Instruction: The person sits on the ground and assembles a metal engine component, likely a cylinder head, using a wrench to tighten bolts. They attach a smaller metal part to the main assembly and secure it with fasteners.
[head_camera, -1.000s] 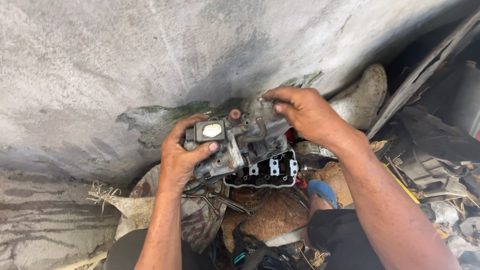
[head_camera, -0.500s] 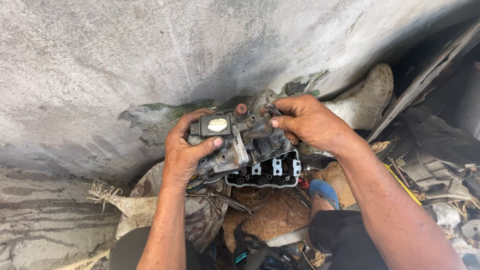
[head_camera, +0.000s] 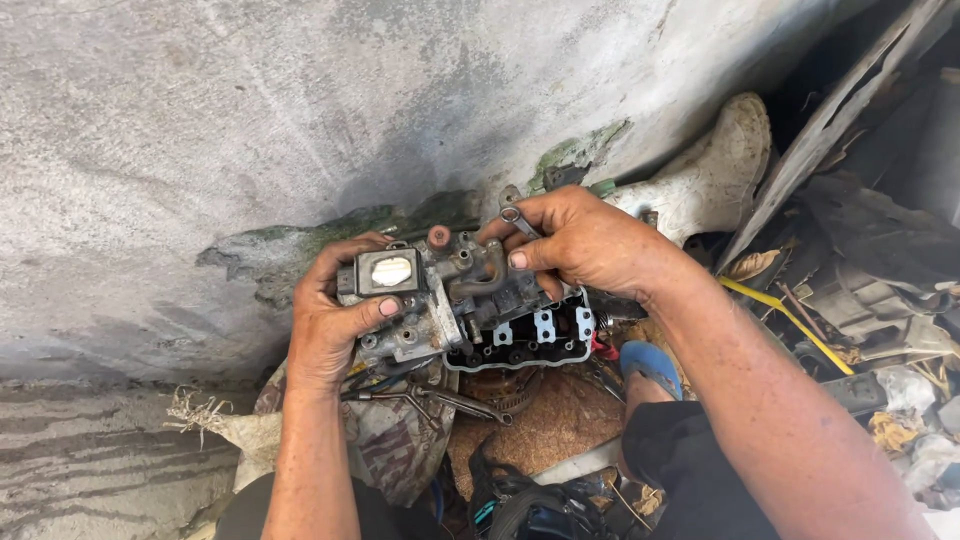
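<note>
A grimy grey metal engine part (head_camera: 450, 300) with a small square black block and pale window on its left end is held up in front of me. My left hand (head_camera: 330, 320) grips that left end, thumb across the front. My right hand (head_camera: 585, 240) clasps the part's right upper side and also pinches a small wrench (head_camera: 518, 218) between its fingers. Below and behind the part lies a dark cylinder-head-like piece (head_camera: 535, 340) with white tabs.
A rough concrete wall (head_camera: 250, 120) fills the left and top. On the ground lie several wrenches (head_camera: 430, 400) on a camouflage cloth (head_camera: 390, 450), a white rubber boot (head_camera: 710, 180), a blue sandal (head_camera: 650, 365), and a scrap pile (head_camera: 870, 300) at right.
Both hands and the metal part have shifted slightly right and down. My right hand has come off the top and closed around the part's right side.
</note>
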